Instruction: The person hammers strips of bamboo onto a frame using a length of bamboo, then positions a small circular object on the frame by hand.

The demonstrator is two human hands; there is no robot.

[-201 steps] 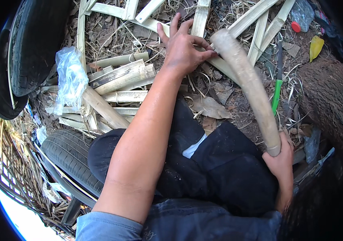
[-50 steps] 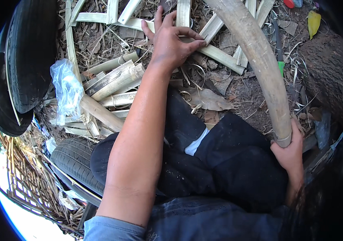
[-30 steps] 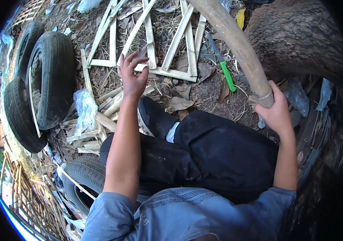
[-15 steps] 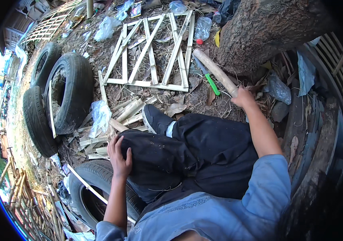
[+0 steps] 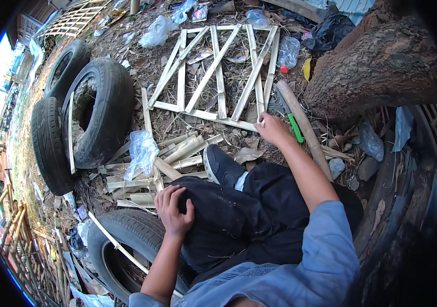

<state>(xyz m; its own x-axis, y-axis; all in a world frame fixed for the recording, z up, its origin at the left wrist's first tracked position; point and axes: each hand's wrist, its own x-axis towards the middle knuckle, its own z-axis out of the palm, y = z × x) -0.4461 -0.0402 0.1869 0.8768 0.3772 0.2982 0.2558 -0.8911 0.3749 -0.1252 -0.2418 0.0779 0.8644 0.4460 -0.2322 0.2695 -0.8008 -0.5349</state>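
Note:
I sit on the ground in dark trousers. My left hand point(image 5: 173, 209) rests on my bent knee, fingers loosely curled, holding nothing. My right hand point(image 5: 273, 130) reaches forward and touches the near corner of a lattice frame of split bamboo strips point(image 5: 213, 82) lying flat on the dirt. A thick bamboo pole point(image 5: 305, 128) lies on the ground just right of that hand, apart from it. A green-handled knife point(image 5: 291, 123) lies between the hand and the pole.
Short split bamboo pieces point(image 5: 177, 153) and a clear plastic bag point(image 5: 140, 151) lie left of my shoe point(image 5: 219, 165). Old tyres point(image 5: 95, 110) stand at the left and one point(image 5: 126, 240) lies under my left arm. A tree trunk point(image 5: 382, 61) rises at the right. Plastic litter is scattered beyond the frame.
My right hand let go of the thick pole, which now lies on the ground. My left hand came back from the bamboo pieces onto my knee. The view rose and widened.

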